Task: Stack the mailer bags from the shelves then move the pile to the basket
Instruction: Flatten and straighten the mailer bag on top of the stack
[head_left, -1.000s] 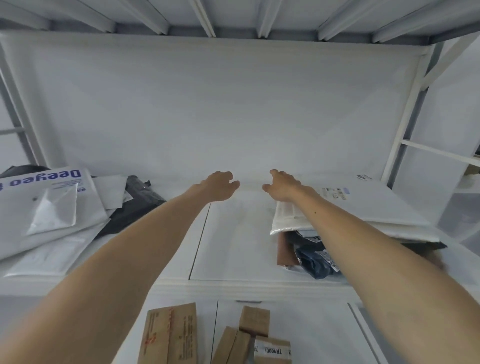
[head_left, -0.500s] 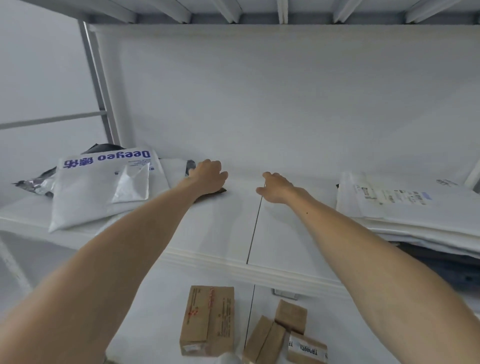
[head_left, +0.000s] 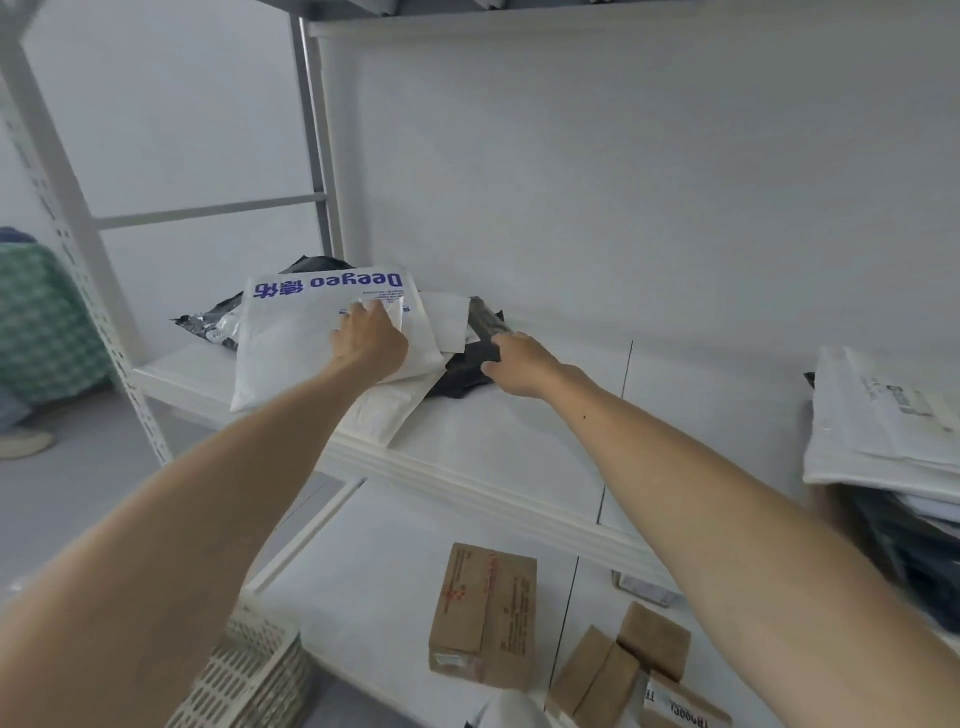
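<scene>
A loose heap of mailer bags lies at the left of the white shelf (head_left: 519, 441). On top is a white mailer printed "Deeyeo" (head_left: 291, 343), with black mailers (head_left: 467, 364) and padded white ones under it. My left hand (head_left: 371, 343) lies on the white Deeyeo mailer and pinches a small white bag on it. My right hand (head_left: 519, 361) touches the black mailer at the heap's right edge, thumb and fingers at its side. A second stack of white mailers (head_left: 883, 431) lies at the shelf's right end. A white perforated basket (head_left: 249, 670) shows at the bottom left.
Several brown cardboard boxes (head_left: 485, 613) lie on the lower shelf. A white perforated upright (head_left: 78, 249) stands at the left. Beyond it are a green checked cloth (head_left: 41, 322) and a person's shoe (head_left: 23, 444) on the floor.
My view swung left toward the left heap. Both hands moved left; my left hand went from the black mailer's edge onto the white Deeyeo mailer, my right from bare shelf to the black mailer.
</scene>
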